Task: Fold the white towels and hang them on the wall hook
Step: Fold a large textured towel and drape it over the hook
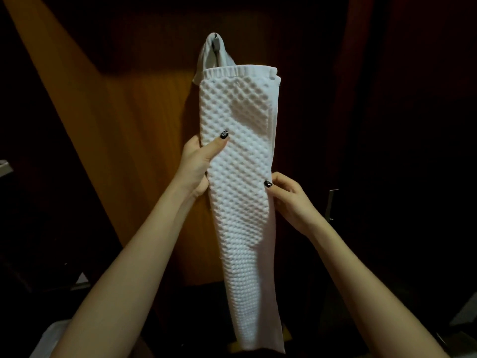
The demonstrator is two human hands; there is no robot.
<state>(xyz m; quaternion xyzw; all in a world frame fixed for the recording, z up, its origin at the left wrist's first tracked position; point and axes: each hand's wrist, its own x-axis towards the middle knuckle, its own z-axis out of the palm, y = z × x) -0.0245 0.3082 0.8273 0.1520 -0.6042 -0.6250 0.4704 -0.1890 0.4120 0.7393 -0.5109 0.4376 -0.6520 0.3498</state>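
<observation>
Dim room, wooden wall panel [144, 125]. A long folded white towel [240, 177] is held upright before it, its top edge just below the wall hook [216, 43], which carries a second towel [204, 58]. The left hand [198, 164] has its fingers clamped on the left edge, thumb in front; the right hand [289, 197] pinches the right edge lower down. Both arms are outstretched.

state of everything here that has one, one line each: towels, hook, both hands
waffle towel: folded into a long narrow strip, held up in front of the wall, not on the hook
hanging towel: draped over the hook, partly hidden behind the strip's top edge
wall hook: occupied, carrying the hanging towel
left hand: grips the strip's left edge, thumb on the front
right hand: pinches the strip's right edge
</observation>
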